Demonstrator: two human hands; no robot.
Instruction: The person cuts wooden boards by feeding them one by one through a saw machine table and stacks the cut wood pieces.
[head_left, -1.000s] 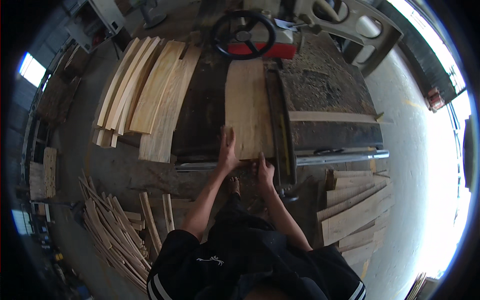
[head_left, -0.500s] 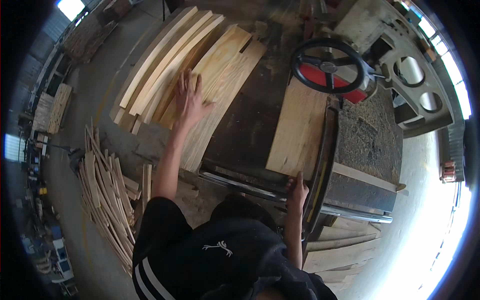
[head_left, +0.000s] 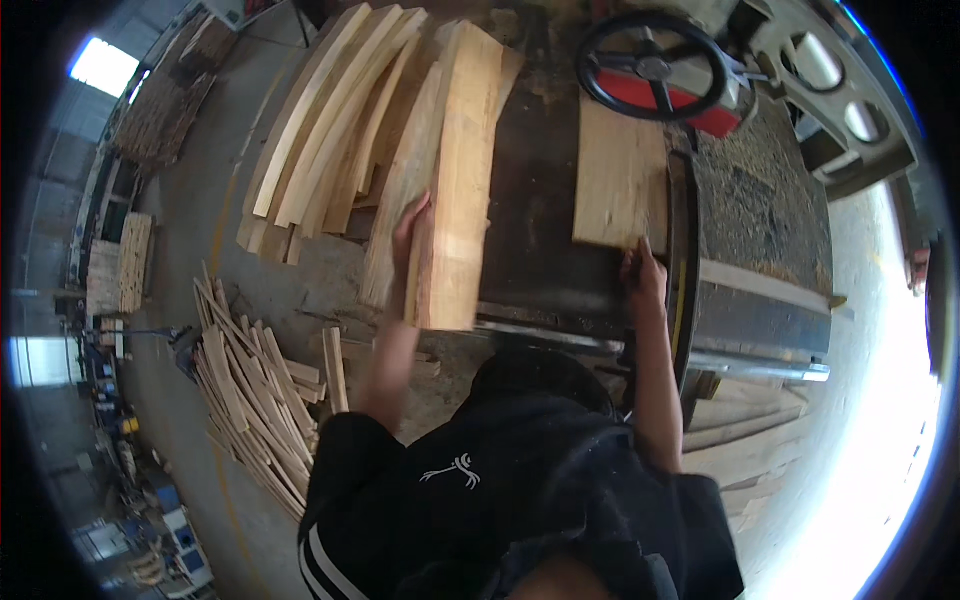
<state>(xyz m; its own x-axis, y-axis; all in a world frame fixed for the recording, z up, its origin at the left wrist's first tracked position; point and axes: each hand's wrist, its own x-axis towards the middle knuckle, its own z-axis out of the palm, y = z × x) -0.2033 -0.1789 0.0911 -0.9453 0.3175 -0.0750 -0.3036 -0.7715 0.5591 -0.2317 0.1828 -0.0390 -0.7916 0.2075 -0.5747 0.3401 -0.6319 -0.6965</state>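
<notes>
My left hand point(head_left: 408, 235) grips a thick pale wooden board point(head_left: 462, 180) from its left side, holding it raised over the table. Most of that hand's fingers are hidden behind the board. On the dark machine table point(head_left: 535, 220), a flat wooden board point(head_left: 622, 170) lies alongside the long black fence point(head_left: 684, 220), its far part under the black handwheel point(head_left: 652, 68). My right hand point(head_left: 645, 277) is closed at this board's near end, with a fingertip on its edge and the other fingers curled under.
Curved wooden pieces point(head_left: 315, 120) lie stacked at the left of the table. Thin offcut strips point(head_left: 245, 380) are heaped on the floor at left. Sawdust point(head_left: 752, 190) covers the surface right of the fence. A metal rail point(head_left: 760, 368) runs along the table's front. More planks point(head_left: 745, 425) lie below at right.
My left hand, earlier spread on the stacked wood, now holds a board lifted from there. The flat board and my right hand have moved farther along the fence, toward the handwheel. The view has shifted.
</notes>
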